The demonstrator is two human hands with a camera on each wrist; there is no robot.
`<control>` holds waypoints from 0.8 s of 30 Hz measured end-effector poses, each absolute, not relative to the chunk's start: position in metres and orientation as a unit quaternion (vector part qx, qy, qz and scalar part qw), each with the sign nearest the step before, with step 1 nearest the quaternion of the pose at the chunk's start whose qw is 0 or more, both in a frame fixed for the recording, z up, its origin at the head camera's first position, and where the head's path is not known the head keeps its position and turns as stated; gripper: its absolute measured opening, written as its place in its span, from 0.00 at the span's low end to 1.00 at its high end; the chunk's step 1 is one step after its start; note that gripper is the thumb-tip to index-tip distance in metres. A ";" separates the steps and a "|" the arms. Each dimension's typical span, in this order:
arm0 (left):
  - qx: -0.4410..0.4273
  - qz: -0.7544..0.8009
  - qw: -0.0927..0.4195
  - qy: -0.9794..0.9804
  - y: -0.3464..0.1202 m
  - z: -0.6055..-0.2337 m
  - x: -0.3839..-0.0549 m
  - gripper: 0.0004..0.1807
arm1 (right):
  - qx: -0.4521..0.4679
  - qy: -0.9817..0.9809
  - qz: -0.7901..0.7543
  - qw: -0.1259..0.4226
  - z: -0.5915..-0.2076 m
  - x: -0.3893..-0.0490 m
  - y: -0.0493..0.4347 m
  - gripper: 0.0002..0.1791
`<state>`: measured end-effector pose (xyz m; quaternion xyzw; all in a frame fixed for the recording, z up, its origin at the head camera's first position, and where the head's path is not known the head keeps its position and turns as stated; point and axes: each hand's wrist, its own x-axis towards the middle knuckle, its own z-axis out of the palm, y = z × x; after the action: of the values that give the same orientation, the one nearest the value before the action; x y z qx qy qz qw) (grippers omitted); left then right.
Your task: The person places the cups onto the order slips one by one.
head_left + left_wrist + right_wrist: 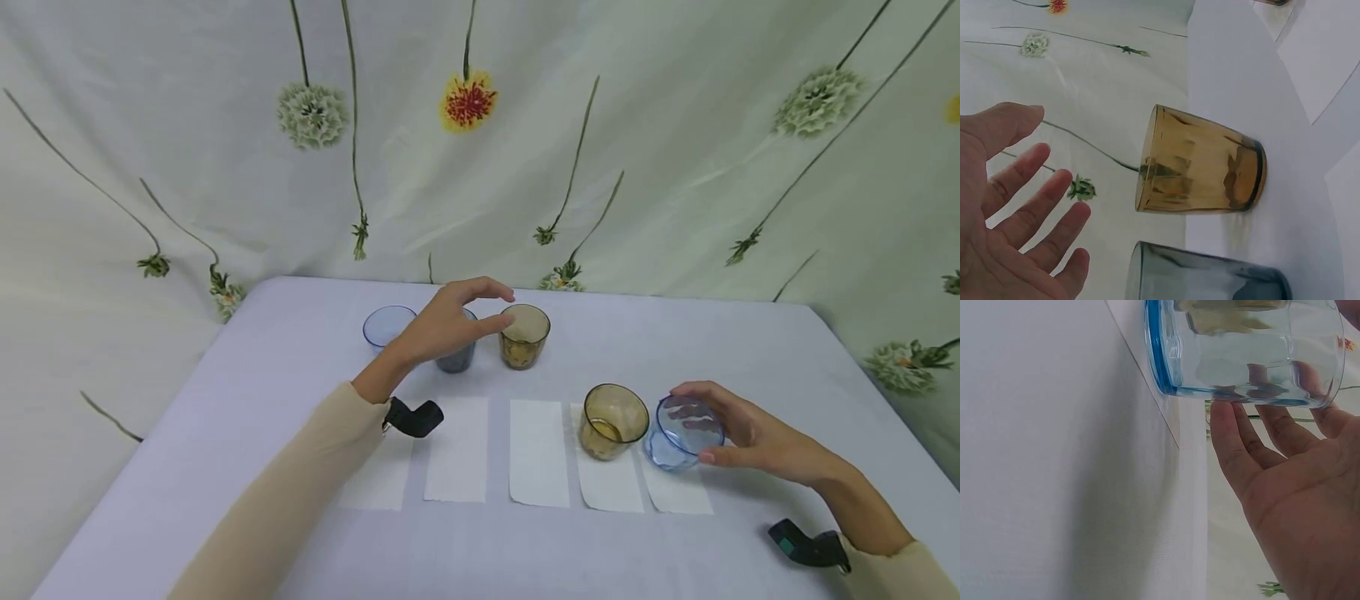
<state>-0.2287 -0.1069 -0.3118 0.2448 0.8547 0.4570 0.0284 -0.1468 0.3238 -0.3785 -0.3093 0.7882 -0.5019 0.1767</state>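
My right hand (pixel 772 442) grips a light blue glass (pixel 667 450) from the right side, thumb at the near side and fingers behind. This glass is at the rightmost paper strip (pixel 684 497); whether its base touches the paper I cannot tell. Just left of it, an amber glass (pixel 611 425) stands on another strip. My left hand (pixel 450 325) is in the air at the back, fingers spread and apart from the glasses. Beyond its fingertips stands a second amber glass (pixel 1204 162). A grey-blue glass (pixel 457 360) is partly hidden behind this hand.
Another blue glass (pixel 387 321) stands at the back left, partly covered by the left wrist. Several white paper strips (pixel 538 458) lie in a row on the white-covered table (pixel 495 558). A flower-printed cloth (pixel 637 125) hangs behind the table.
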 end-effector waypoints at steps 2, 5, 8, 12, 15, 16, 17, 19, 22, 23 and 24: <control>0.256 0.465 0.028 0.847 -0.101 -0.316 -0.234 0.14 | -0.307 0.788 -0.502 0.178 -0.378 -0.147 0.324 0.38; 0.271 0.474 0.028 0.837 -0.094 -0.321 -0.240 0.13 | -0.303 0.790 -0.502 0.178 -0.378 -0.147 0.323 0.38; 0.278 0.476 0.033 0.834 -0.089 -0.324 -0.247 0.15 | -0.298 0.793 -0.500 0.179 -0.378 -0.147 0.324 0.38; 0.289 0.471 0.046 0.832 -0.085 -0.326 -0.255 0.17 | -0.291 0.798 -0.497 0.177 -0.379 -0.148 0.324 0.38; 0.294 0.460 0.055 0.836 -0.083 -0.327 -0.259 0.19 | -0.292 0.797 -0.498 0.176 -0.379 -0.148 0.325 0.38; 0.292 0.454 0.058 0.840 -0.082 -0.328 -0.260 0.20 | -0.293 0.796 -0.499 0.176 -0.380 -0.148 0.325 0.38; 0.289 0.451 0.061 0.842 -0.082 -0.329 -0.261 0.20 | -0.293 0.796 -0.500 0.176 -0.380 -0.148 0.325 0.38; 0.284 0.446 0.067 0.846 -0.080 -0.331 -0.262 0.21 | -0.292 0.795 -0.501 0.177 -0.380 -0.148 0.325 0.37; 0.279 0.447 0.075 0.846 -0.078 -0.334 -0.264 0.23 | -0.287 0.794 -0.504 0.181 -0.380 -0.148 0.325 0.37; 0.279 0.449 0.077 0.845 -0.078 -0.335 -0.265 0.23 | -0.290 0.793 -0.504 0.181 -0.379 -0.148 0.326 0.37; 0.280 0.448 0.077 0.845 -0.077 -0.335 -0.266 0.23 | -0.292 0.792 -0.504 0.182 -0.379 -0.148 0.326 0.37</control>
<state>-0.2660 -0.0766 -0.3353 0.2800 0.8455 0.4482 0.0771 -0.1483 0.3260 -0.3791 -0.2917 0.7923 -0.5042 0.1816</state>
